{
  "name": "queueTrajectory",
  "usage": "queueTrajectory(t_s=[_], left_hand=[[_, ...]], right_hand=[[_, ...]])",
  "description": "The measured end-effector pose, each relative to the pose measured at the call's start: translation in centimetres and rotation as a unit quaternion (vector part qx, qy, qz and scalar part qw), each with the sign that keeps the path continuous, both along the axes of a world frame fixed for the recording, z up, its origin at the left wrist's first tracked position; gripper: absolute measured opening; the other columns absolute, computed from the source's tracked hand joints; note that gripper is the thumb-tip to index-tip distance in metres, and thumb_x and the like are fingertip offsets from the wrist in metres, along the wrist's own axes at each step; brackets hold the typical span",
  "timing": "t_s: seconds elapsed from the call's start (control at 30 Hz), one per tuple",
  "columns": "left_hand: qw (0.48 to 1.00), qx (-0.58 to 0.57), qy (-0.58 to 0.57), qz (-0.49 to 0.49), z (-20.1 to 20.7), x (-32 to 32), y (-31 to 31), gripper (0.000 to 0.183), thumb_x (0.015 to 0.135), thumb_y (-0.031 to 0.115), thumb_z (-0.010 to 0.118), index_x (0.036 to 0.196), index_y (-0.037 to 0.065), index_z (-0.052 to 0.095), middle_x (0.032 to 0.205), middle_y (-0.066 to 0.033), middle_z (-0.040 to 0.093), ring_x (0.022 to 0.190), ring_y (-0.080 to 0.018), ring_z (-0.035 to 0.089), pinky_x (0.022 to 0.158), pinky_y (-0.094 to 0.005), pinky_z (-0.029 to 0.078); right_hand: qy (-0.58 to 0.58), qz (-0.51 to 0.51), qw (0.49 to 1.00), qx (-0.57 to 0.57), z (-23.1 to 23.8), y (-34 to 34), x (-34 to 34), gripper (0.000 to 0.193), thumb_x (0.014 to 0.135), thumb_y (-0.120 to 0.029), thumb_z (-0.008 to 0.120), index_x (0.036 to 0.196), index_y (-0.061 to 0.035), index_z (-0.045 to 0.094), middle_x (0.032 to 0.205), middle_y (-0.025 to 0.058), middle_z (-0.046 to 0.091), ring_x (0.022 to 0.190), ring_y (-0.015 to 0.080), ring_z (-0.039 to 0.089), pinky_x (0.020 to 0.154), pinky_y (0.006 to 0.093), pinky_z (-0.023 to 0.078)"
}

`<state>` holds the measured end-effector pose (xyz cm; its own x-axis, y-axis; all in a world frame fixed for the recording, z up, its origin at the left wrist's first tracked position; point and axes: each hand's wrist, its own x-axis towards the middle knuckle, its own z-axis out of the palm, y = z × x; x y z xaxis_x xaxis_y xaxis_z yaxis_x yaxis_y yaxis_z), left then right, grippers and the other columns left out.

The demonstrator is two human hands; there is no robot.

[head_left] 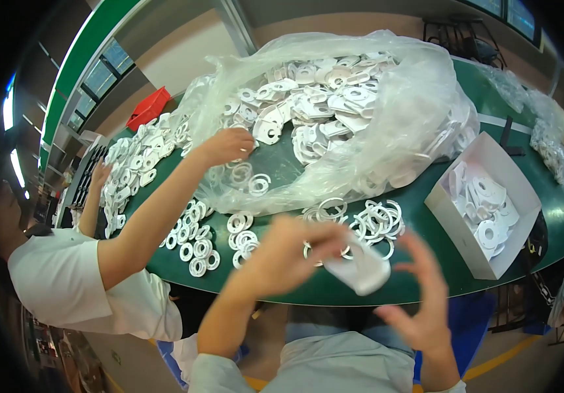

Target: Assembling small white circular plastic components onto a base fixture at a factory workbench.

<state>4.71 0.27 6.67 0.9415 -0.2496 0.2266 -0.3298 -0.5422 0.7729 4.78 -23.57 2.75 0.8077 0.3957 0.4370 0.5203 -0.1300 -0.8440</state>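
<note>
My left hand (282, 255) is closed on the upper edge of a white plastic part (365, 274) with a rounded end, blurred by motion and held in front of my body over the table's near edge. To the right of that part, my right hand (421, 298) is open, thumb and fingers spread and apart from it. Just beyond both hands lies a loose heap of thin white rings (380, 219). Thicker white rings (242, 239) are grouped left of my left hand, partly covered by it.
A large clear plastic bag (419, 111) full of white plastic parts (334, 98) lies on the green table (426, 262). A white box (524, 190) of similar parts stands right. At left, a co-worker's hand (229, 145) reaches to the bag. A red bin (149, 108) sits far left.
</note>
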Motion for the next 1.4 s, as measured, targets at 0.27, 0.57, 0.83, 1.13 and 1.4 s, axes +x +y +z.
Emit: queueTrajectory(t_s=[0.27,0.57,0.83,1.13,1.4], left_hand=[[0.921,0.228,-0.163,0.271,-8.5,-4.7,4.4,0.02,0.071,0.008,0.075,0.09,0.005,0.07,0.086,-0.0091,0.069,0.076,-0.0273,0.065,0.068,-0.0343,0.051],[0.912,0.216,-0.304,0.17,-8.4,-6.3,-0.1,0.022,0.07,0.004,0.068,0.092,0.005,0.069,0.099,-0.0079,0.068,0.099,-0.0276,0.063,0.081,-0.0372,0.052],[0.935,0.258,-0.235,0.067,-9.0,-7.5,-2.4,0.041,0.069,0.004,0.064,0.111,0.002,0.062,0.121,-0.008,0.06,0.11,-0.0298,0.057,0.088,-0.0412,0.049],[0.929,0.249,-0.262,0.074,-8.9,-6.5,-4.8,0.04,0.07,0.003,0.064,0.111,0.005,0.064,0.121,-0.006,0.061,0.111,-0.0299,0.056,0.086,-0.0411,0.049],[0.966,0.11,-0.227,0.061,-8.9,-1.8,-5.9,0.034,0.065,-0.001,0.071,0.098,0.007,0.069,0.102,-0.0072,0.063,0.09,-0.0257,0.057,0.073,-0.0334,0.048]], right_hand=[[0.428,0.169,0.885,0.073,-5.2,3.7,-1.1,0.044,0.088,0.004,0.05,0.131,0.0031,0.041,0.1,0.0178,0.064,0.077,0.0218,0.069,0.051,0.0257,0.054],[0.499,0.177,0.831,0.173,-6.1,4.9,-1.8,0.043,0.089,0.005,0.048,0.131,0.0048,0.039,0.106,0.0164,0.063,0.083,0.0268,0.068,0.062,0.0315,0.059],[0.458,0.136,0.857,0.193,-6.0,4.2,-2.2,0.042,0.089,0.006,0.049,0.129,0.0053,0.041,0.103,0.0152,0.063,0.083,0.0232,0.068,0.064,0.0326,0.06],[0.421,0.077,0.884,0.187,-5.0,1.9,-2.3,0.033,0.089,0.002,0.052,0.121,0.0059,0.048,0.093,0.0134,0.065,0.074,0.0178,0.067,0.053,0.0276,0.057],[0.421,-0.037,0.888,0.182,-5.1,-1.2,-2.0,0.026,0.092,-0.005,0.046,0.116,0.0043,0.05,0.085,0.0171,0.068,0.061,0.02,0.068,0.041,0.0227,0.047]])
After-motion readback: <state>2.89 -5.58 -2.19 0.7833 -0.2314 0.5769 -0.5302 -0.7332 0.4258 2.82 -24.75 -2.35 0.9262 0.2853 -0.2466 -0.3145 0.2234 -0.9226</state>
